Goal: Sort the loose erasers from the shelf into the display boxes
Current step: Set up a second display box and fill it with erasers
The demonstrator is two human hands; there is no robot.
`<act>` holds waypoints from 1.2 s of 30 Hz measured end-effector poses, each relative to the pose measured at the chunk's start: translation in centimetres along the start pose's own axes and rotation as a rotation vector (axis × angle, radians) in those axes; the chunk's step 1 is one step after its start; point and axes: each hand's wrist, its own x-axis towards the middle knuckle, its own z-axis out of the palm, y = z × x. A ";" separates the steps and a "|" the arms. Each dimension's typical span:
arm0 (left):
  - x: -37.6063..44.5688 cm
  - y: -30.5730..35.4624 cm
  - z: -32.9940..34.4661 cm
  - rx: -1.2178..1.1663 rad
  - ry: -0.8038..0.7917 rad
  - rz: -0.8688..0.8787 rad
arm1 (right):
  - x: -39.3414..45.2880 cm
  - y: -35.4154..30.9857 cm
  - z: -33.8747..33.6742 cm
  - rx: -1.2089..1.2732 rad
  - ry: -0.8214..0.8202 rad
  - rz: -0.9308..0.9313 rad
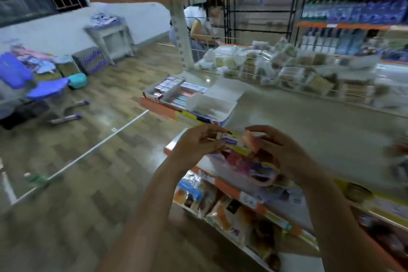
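Above the pale shelf's [309, 121] front edge, the left hand [198, 143] pinches a small white, blue-labelled eraser [229, 140]. Just beside it, the right hand [284, 152] grips a pink block eraser [250, 142]. Open cardboard display boxes [187, 95] sit behind on the shelf.

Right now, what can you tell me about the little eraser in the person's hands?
The eraser is a small block in a white sleeve with a blue label. It is held level, between the left hand and the right hand, just above the shelf edge. Motion blur hides its print.
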 end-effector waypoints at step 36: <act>23.1 -6.4 -7.4 0.840 -0.550 0.179 | 18.4 -0.9 0.1 -0.572 0.455 -0.170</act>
